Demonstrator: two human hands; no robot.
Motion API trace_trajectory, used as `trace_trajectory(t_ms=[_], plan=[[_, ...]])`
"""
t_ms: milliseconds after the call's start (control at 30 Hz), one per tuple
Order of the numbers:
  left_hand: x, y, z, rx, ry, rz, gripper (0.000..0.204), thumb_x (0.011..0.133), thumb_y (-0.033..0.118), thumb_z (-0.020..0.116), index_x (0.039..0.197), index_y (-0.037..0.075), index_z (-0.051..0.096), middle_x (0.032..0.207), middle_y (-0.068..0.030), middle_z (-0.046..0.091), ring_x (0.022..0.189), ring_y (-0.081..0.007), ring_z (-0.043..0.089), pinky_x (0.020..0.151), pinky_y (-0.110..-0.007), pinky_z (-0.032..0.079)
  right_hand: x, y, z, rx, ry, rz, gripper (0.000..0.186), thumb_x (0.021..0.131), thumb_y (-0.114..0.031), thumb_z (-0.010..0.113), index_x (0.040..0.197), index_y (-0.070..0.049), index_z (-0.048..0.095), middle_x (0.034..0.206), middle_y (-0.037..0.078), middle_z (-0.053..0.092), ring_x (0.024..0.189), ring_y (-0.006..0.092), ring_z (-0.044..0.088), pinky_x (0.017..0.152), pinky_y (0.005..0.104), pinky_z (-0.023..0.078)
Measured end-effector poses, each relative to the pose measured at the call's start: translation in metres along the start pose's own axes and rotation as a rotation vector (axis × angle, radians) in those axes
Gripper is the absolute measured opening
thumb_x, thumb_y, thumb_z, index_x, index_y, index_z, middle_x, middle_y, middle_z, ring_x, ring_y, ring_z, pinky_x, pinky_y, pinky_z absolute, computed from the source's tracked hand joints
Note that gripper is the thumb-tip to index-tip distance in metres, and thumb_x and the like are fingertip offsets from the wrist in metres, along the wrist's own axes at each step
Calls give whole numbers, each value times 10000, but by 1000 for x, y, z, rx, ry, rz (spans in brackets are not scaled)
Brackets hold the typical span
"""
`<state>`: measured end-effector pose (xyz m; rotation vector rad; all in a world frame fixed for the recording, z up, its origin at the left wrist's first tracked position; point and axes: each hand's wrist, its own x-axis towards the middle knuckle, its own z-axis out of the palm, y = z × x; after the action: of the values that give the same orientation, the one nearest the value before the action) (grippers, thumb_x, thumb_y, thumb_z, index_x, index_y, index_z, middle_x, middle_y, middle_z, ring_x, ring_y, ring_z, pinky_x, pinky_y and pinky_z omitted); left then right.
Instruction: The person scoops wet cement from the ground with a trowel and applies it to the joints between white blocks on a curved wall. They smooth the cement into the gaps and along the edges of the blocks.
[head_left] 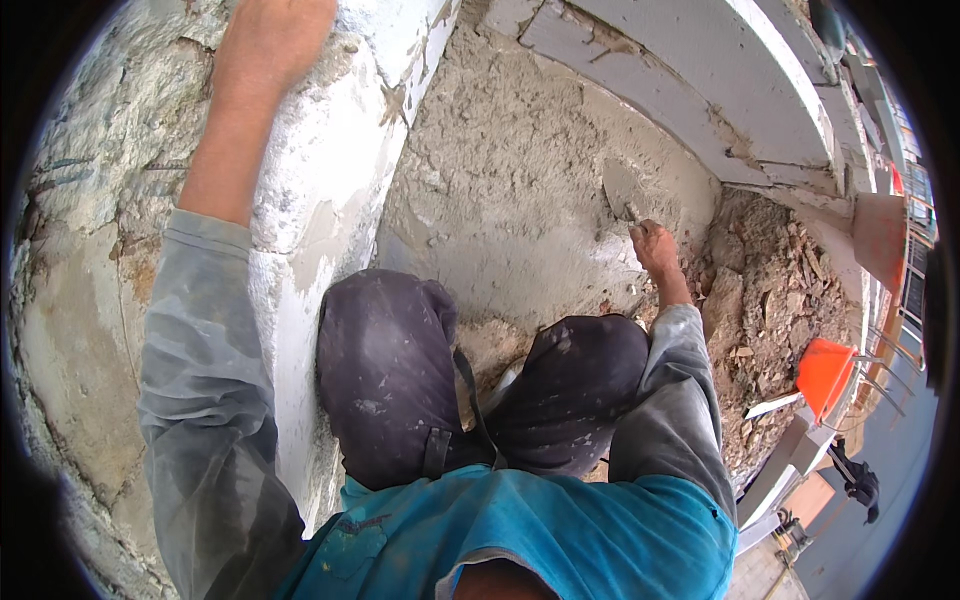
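Note:
My right hand (655, 246) is closed round the handle of a trowel (622, 188). The trowel's pointed blade lies against wet grey mortar (500, 150), which has a rough, lumpy surface across the middle. Closer to my knees the mortar looks smoother. My left hand (283, 28) reaches far forward over the white-painted concrete edge (320, 180). Its fingers are cut off by the top of the picture, so their pose is hidden.
Pale concrete blocks (690, 90) curve along the far right of the mortar. Broken rubble (765, 290) lies right of my right hand, with an orange bucket-like container (826, 378) beyond it. Rough, cracked masonry (90, 300) stands at left. A dark-clothed person (858, 485) is at lower right.

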<state>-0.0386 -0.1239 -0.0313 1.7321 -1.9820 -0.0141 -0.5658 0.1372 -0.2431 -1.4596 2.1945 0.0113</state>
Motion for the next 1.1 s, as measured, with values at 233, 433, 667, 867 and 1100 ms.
trace_trajectory(t_ms=[233,433,667,867,1100], plan=[[-6,11,-16,-168,-56,-173,619,931,319,433,1412,-70,458,1373,-348,505,1331,-435,461,1122,-434,349,-46,-44,17,-20,-145,-168,306,912,-275,601,968,24,638,836,292,670,850,467,660,782,496,542],[-2,3,-17,-163,14,-101,624,930,334,439,1395,-82,475,1371,-351,507,1341,-434,453,1133,-428,331,-78,-50,31,2,-287,-168,302,912,-286,632,956,13,630,827,273,674,832,447,667,754,488,542],[-5,16,-19,-183,11,-128,626,964,391,444,1377,-77,494,1371,-332,522,1340,-424,459,1134,-415,329,-79,-73,47,-30,-454,-328,304,919,-288,624,962,12,647,850,258,680,806,436,668,734,469,548],[0,8,-11,-133,40,-25,548,965,352,448,1356,-23,537,1368,-288,544,1312,-419,486,1120,-440,353,-78,-77,39,12,-515,-246,340,898,-297,652,997,28,644,773,229,664,766,371,676,713,442,539],[-6,24,-22,-17,-40,-187,558,940,332,456,1392,6,484,1360,-267,526,1243,-414,524,1057,-491,412,-62,-101,6,119,-499,-330,271,860,-237,646,982,4,632,748,209,647,715,376,656,671,434,522]])
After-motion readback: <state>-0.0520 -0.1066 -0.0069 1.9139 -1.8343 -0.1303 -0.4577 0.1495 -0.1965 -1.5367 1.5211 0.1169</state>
